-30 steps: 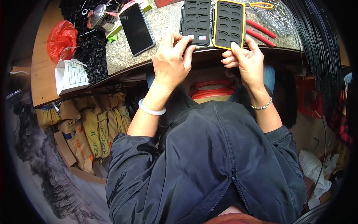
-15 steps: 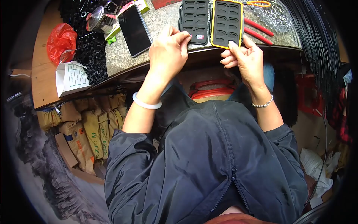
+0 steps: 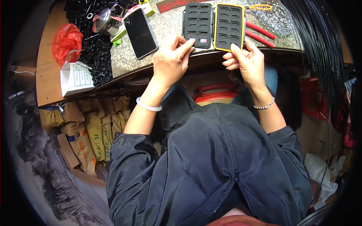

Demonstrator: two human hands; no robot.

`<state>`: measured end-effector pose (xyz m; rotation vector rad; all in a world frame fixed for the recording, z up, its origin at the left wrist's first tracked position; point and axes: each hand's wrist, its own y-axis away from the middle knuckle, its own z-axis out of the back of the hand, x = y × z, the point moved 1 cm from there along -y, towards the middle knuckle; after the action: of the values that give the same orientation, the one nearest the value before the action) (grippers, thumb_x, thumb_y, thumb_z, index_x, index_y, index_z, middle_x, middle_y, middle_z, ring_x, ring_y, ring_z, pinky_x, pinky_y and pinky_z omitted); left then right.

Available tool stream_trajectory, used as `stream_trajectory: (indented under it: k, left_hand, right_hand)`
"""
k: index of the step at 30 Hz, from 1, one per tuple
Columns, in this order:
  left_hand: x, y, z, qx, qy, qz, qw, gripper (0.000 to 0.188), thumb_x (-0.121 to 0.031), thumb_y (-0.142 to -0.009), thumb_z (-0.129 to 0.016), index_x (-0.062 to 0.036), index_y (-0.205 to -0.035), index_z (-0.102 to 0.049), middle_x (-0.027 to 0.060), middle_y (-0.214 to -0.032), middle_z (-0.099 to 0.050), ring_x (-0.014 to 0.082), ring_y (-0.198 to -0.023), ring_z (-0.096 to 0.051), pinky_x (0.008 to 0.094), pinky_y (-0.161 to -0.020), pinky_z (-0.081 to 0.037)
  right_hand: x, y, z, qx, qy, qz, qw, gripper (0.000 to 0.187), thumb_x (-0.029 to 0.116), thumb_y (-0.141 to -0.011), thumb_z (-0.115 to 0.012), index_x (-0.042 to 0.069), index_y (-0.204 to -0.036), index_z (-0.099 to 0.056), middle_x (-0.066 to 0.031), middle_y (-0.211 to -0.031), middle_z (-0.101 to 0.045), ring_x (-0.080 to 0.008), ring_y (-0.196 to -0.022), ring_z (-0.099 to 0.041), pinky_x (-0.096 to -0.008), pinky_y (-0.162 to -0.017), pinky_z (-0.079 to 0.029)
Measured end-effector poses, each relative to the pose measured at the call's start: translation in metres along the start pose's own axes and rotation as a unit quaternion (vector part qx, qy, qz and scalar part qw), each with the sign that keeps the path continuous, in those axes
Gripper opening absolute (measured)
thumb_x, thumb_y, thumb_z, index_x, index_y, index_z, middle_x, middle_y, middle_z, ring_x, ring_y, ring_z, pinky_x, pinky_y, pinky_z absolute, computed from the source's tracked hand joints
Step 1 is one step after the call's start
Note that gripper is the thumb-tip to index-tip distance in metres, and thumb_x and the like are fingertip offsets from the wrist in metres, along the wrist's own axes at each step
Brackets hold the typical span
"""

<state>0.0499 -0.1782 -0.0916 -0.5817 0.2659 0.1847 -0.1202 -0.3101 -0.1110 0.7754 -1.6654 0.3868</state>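
Observation:
A memory card case (image 3: 215,28) with a black foam lining lies unfolded at the table's near edge. Its right half has a yellow-orange rim; rows of shaped slots fill both halves. One small red, white and blue memory card (image 3: 203,40) sits in the left half's bottom right slot. My left hand (image 3: 169,62) is closed, its index fingertip on the foam at the bottom left slot; whatever lies under that fingertip is hidden. With thumb and fingers, my right hand (image 3: 247,60) pinches the near edge of the yellow-rimmed half.
A dark-screened phone (image 3: 141,34) lies left of the case, near a lidded metal pot (image 3: 107,22) and many black small parts (image 3: 100,62). Further left are a red plastic bag (image 3: 67,43) and a white box (image 3: 77,79). Right are red plier-like handles (image 3: 260,37), a glass dish (image 3: 277,19) and black strands (image 3: 320,45).
My left index finger has straightened and lowered onto the bottom left slot, covering the bit of red seen there before. My right hand keeps its pinch. The whole view has shifted slightly.

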Motion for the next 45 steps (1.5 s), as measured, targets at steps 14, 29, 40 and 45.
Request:
stream_trajectory:
  k: [14, 29, 40, 45]
  left_hand:
    - [0.012, -0.013, -0.004, -0.047, 0.043, 0.122, 0.99, 0.039, -0.01, -0.08, -0.06, -0.0015, -0.118, -0.054, 0.0151, -0.092, -0.061, 0.0322, -0.085, -0.054, 0.041, -0.08, -0.044]
    - [-0.055, -0.013, -0.004, -0.005, 0.644, 0.317, 0.696, 0.05, -0.045, -0.097, -0.034, -0.0014, -0.112, -0.053, 0.0047, -0.099, -0.059, 0.0086, -0.085, -0.054, 0.0232, -0.075, -0.045]
    - [-0.079, -0.012, 0.031, -0.069, 0.388, 0.139, 0.909, 0.047, -0.011, -0.093, -0.046, 0.0087, -0.134, -0.033, 0.0236, -0.113, -0.058, 0.0252, -0.093, -0.063, 0.0304, -0.079, -0.048]
    - [-0.097, -0.012, 0.039, -0.079, 0.242, 0.073, 0.964, 0.058, -0.015, -0.092, -0.051, 0.0082, -0.138, -0.023, 0.0319, -0.11, -0.055, 0.0406, -0.084, -0.064, 0.0357, -0.067, -0.052]
  right_hand:
    - [0.002, -0.002, -0.001, 0.003, 0.003, 0.004, 1.0, 0.03, 0.015, -0.09, -0.057, -0.004, -0.113, -0.052, -0.0115, -0.074, -0.065, -0.0135, -0.056, -0.063, -0.0216, -0.051, -0.052]
    - [0.048, 0.028, -0.036, 0.014, 0.47, 0.311, 0.826, 0.056, 0.033, -0.076, -0.071, 0.012, -0.125, -0.055, -0.0146, -0.111, -0.047, -0.0282, -0.096, -0.05, -0.0375, -0.084, -0.043]
    - [0.043, 0.031, -0.038, 0.14, -0.116, 0.103, 0.978, 0.074, -0.001, -0.084, -0.062, -0.001, -0.142, -0.015, -0.0168, -0.129, -0.046, -0.0189, -0.112, -0.052, -0.029, -0.095, -0.043]
    - [0.041, 0.033, -0.034, 0.147, -0.146, 0.087, 0.974, 0.074, -0.001, -0.083, -0.063, -0.004, -0.14, -0.016, -0.0154, -0.117, -0.055, -0.0178, -0.104, -0.057, -0.0279, -0.09, -0.047]
